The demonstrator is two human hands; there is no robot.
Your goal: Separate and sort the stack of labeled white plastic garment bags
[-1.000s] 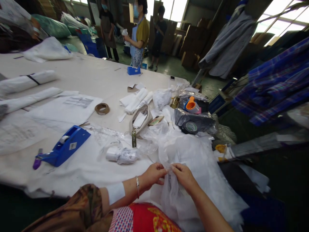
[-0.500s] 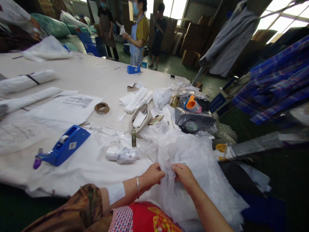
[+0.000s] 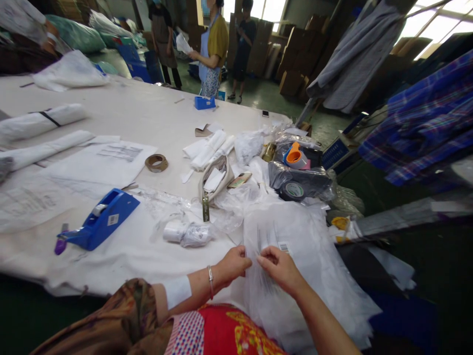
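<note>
Where the white-covered table [image 3: 148,108] stretches from eight to one o'clock, a loose stack of translucent plastic bags [image 3: 325,281] lies at five o'clock, spilling past the near edge. Handling looks partway: the top bag [image 3: 264,224] is spread out, but no open mouth shows, nothing can be made out inside, and the rest lie layered beneath. Next in size, at three o'clock, is a dark bundle [image 3: 301,177] under clear film, its contents hidden. Between eight and nine o'clock stands a blue tape dispenser [image 3: 101,222] holding a small roll. At six o'clock, the left hand [image 3: 232,265] has its grip pinched on the top bag's edge; the right hand [image 3: 279,268] curls just beside it, whether grasping film I cannot tell. Near centre, an open beige pouch [image 3: 202,185] contains white papers [image 3: 214,178].
</note>
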